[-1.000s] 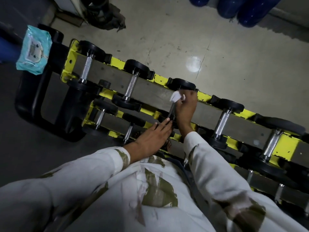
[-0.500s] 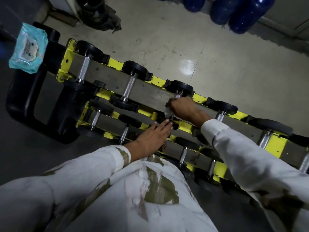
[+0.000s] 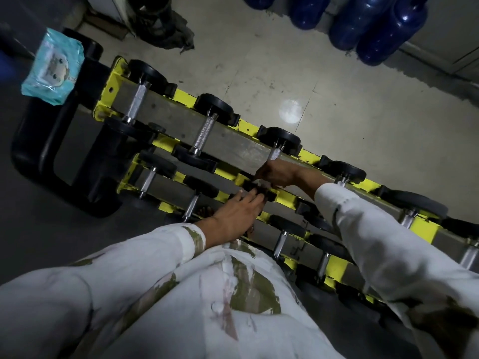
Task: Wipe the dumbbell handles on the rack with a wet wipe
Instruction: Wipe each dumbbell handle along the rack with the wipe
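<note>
At the far left, a pack of wipes (image 3: pixel 53 69) lies on top of a black frame (image 3: pixel 28 151), just beside the yellow rack (image 3: pixel 108 84). Further right, the left hand (image 3: pixel 238 211) rests flat, its fingers straight, on the near black head of the third dumbbell in the upper row; it holds nothing. Just beside it, the right hand (image 3: pixel 277 173) has its fingers curled around the lower end of that dumbbell's handle (image 3: pixel 276 153). I cannot see the wet wipe; I think it is hidden inside this hand.

What could go wrong: the hand covers only the low part, so the bright upper part may be missed. Also, a hard rub could roll the dumbbell in its cradle, because only one head is steadied.

The floor (image 3: pixel 337 94) is pale, stained tile with one light spot. Dark rags (image 3: pixel 166 27) lie at the top, and blue bottles (image 3: pixel 363 19) stand further right by the wall.
</note>
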Tool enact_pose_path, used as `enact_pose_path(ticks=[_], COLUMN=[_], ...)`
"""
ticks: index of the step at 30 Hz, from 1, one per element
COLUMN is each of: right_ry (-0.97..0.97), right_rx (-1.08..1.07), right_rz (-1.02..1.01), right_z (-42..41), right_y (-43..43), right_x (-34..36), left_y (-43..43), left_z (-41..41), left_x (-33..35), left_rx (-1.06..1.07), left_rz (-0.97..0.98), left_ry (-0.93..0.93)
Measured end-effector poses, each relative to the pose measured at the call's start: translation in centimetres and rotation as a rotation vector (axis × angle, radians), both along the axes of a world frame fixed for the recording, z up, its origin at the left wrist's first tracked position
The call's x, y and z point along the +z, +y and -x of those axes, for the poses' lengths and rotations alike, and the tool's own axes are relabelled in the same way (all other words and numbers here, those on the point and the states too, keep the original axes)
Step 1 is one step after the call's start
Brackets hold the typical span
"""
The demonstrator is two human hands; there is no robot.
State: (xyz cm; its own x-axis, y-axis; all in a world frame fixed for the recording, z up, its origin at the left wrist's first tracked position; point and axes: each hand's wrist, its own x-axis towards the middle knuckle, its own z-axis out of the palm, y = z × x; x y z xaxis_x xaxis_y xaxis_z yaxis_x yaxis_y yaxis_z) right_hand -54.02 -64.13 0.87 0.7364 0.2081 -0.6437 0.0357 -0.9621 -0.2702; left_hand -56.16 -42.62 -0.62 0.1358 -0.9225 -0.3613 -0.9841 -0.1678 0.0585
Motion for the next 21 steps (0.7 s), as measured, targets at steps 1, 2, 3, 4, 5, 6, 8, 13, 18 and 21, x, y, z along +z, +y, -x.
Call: enact_pose_path(ticks=[1, 2, 3, 4, 5, 6, 8, 13, 18, 21], right_ry=[-0.011, -0.023, -0.044, -0.070, -0.110, -0.132, -0.177, -0.533, -0.454, -0.409], right_rx=[-0.007, -0.056, -0.104, -0.134, -0.142, -0.145, -0.136, -0.150, -0.005, 0.187], right_rz=[-0.022, -0.043, -0.067, -0.077, -0.079, -0.081, -0.065, 0.220, 0.122, 0.100], right_z=[0.1, 0.2, 0.3, 0.6, 0.9, 1.1, 1.7, 2.0, 3.4, 3.3], right_y=[0.1, 0.2, 0.2, 0.3, 0.2, 0.1, 0.1, -1.5, -0.2, 0.0], right_x=[0.0, 0.0, -0.2, -0.4, -0.7, -1.0, -1.0, -0.7, -1.8, -1.9], left_y=[0.0, 0.0, -0.1, -0.1, 0.0, 0.0, 0.1, 0.1, -0.1, -0.1], left_z=[0.0, 0.0, -0.1, -0.1, -0.2, -0.2, -0.3, -0.3, -0.3, -0.2], left_x=[0.0, 0.0, 0.1, 0.1, 0.1, 0.2, 0.3, 0.7, 1.1, 1.2], left_rx=[0.000, 0.002, 0.002, -0.005, -0.014, -0.025, -0.039, -0.032, -0.030, -0.014], left_rz=[-0.005, -0.007, -0.012, -0.020, -0.033, -0.048, -0.074, -0.099, -0.122, -0.126], left_ry=[-0.003, 0.000, 0.003, 0.003, 0.001, 0.001, 0.003, 0.015, 0.020, 0.024])
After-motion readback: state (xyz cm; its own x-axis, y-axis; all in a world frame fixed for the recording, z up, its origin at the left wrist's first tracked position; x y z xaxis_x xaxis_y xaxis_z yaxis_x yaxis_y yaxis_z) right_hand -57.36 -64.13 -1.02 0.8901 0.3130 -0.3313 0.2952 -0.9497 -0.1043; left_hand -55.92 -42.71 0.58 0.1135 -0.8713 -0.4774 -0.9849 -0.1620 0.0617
